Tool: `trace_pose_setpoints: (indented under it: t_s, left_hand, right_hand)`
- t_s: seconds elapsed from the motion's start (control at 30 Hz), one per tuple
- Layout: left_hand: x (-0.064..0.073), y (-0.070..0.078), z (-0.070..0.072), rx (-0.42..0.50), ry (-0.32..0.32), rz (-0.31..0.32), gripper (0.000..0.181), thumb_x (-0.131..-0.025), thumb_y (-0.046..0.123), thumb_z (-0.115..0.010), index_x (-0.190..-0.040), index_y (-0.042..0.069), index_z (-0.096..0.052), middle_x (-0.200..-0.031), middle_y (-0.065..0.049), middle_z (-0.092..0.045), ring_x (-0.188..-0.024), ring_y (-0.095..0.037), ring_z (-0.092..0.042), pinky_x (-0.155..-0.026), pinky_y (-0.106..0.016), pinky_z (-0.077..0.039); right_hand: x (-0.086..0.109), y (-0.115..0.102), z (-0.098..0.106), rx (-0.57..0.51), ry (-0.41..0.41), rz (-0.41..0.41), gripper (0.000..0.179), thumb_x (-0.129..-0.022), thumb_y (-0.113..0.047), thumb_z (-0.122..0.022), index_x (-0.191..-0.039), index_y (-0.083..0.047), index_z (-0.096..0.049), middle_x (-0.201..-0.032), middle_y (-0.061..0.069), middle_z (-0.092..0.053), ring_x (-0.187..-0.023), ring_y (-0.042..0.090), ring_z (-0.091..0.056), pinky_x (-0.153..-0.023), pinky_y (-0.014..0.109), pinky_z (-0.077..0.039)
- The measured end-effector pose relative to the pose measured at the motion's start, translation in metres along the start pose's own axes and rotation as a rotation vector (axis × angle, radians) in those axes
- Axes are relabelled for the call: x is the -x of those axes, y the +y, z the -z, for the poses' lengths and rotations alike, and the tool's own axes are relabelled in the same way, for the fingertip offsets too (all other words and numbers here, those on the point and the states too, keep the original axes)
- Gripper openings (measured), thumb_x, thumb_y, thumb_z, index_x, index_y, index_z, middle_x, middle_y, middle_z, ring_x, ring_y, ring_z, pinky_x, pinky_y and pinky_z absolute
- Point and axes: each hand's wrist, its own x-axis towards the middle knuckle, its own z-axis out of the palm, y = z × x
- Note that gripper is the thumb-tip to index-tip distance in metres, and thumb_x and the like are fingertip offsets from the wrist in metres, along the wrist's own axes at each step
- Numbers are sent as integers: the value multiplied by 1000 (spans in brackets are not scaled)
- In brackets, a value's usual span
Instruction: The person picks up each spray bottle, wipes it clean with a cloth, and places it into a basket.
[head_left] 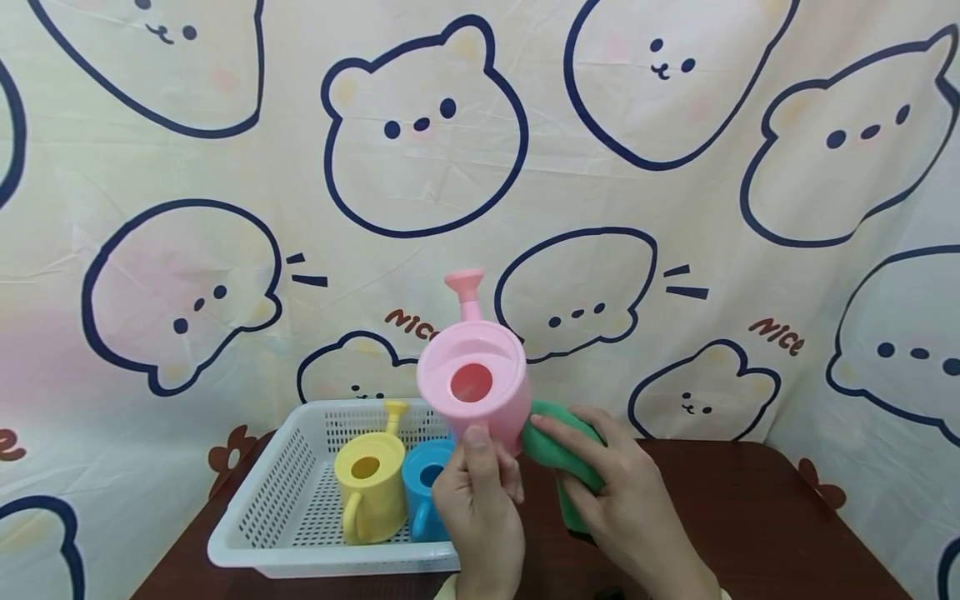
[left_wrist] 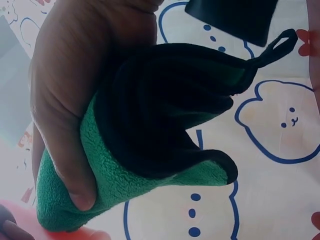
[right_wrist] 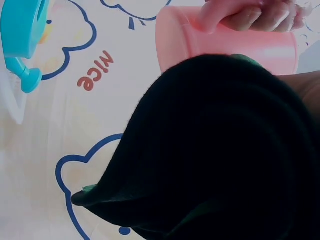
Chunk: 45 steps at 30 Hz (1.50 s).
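My left hand [head_left: 483,508] grips the handle of a pink toy watering can [head_left: 506,408], held up at the centre of the head view, its spout pointing up and away. Against the can's right side my right hand [head_left: 630,483] holds a green cloth [head_left: 551,446]. Terry-like texture and a dark-edged hanging loop show on the cloth [left_wrist: 120,165] in the left wrist view, where fingers bend round it. In the right wrist view the cloth [right_wrist: 215,140] looks nearly black and hides part of the pink can [right_wrist: 175,40].
A white perforated basket [head_left: 255,508] stands on the dark brown table [head_left: 712,508], left of my hands. Inside are a yellow watering can [head_left: 386,492] and a blue one [head_left: 423,458], partly hidden by the left hand. Behind hangs a curtain [head_left: 420,192] printed with cartoon animals.
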Motion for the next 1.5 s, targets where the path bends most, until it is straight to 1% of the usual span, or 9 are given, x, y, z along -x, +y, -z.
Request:
trace_pose_setpoints:
  t_s: [0.13,0.3,0.4,0.57,0.7,0.8,1.17,1.33,1.5]
  left_hand:
    - [0,0,0,7,-4,9,47,-114,14,-43,-71,-3,-53,-57,-15,-49,-45,-19,-48,-44,-26,-46]
    - [-2,-3,0,13,0,-39,48,-114,16,-42,-71,-2,-51,-57,-13,-43,-47,-20,-42,-44,-27,-37]
    - [-4,-5,2,51,-9,-80,49,-115,16,-39,-71,-2,-47,-57,-12,-39,-48,-20,-38,-43,-30,-33]
    - [-9,-7,6,162,-38,-148,50,-116,15,-34,-70,-3,-41,-56,-11,-32,-46,-24,-30,-42,-34,-26]
    - [-12,-9,7,229,-45,-185,51,-115,14,-33,-68,-3,-38,-55,-10,-29,-44,-21,-26,-39,-31,-21]
    - [-13,-10,7,235,-43,-194,50,-115,12,-33,-67,-3,-38,-55,-10,-29,-42,-19,-25,-38,-27,-19]
    - [-10,-4,7,94,-52,-103,51,-114,13,-38,-65,0,-40,-53,-11,-34,-41,-21,-30,-38,-22,-24]
    - [-10,-5,6,94,-76,-80,52,-114,13,-38,-63,0,-40,-52,-11,-32,-40,-21,-29,-37,-22,-23]
    - [-11,-6,6,66,-120,-18,52,-113,12,-41,-63,-1,-42,-51,-13,-33,-42,-17,-32,-39,-22,-26]
  right_hand:
    - [0,0,-1,9,-13,1,75,-79,5,-86,-136,-42,-69,-129,-7,-66,-106,12,-65,-85,42,-65]
    - [0,2,-1,9,-19,0,75,-80,5,-85,-136,-42,-68,-130,-7,-67,-106,13,-66,-85,43,-64]
    - [0,3,-1,10,-31,-7,73,-82,4,-85,-136,-42,-68,-130,-7,-66,-105,13,-66,-85,43,-64]
    - [0,3,0,13,-64,-27,70,-82,2,-85,-135,-42,-69,-130,-8,-67,-102,12,-67,-85,42,-64]
    - [1,2,0,11,-81,-37,68,-81,2,-85,-133,-39,-71,-130,-9,-67,-101,12,-67,-84,40,-63]
    - [1,2,0,6,-86,-38,66,-81,2,-86,-132,-38,-71,-129,-9,-67,-100,10,-67,-84,39,-63]
    - [-1,1,3,-14,-25,11,73,-80,4,-86,-136,-39,-69,-130,-5,-67,-107,15,-66,-85,45,-65]
    - [0,1,4,-28,-5,10,74,-80,5,-86,-136,-39,-69,-130,-3,-67,-110,16,-66,-86,46,-64]
    - [0,2,4,-40,36,13,72,-79,7,-85,-134,-37,-70,-130,-2,-67,-107,15,-68,-86,45,-65]
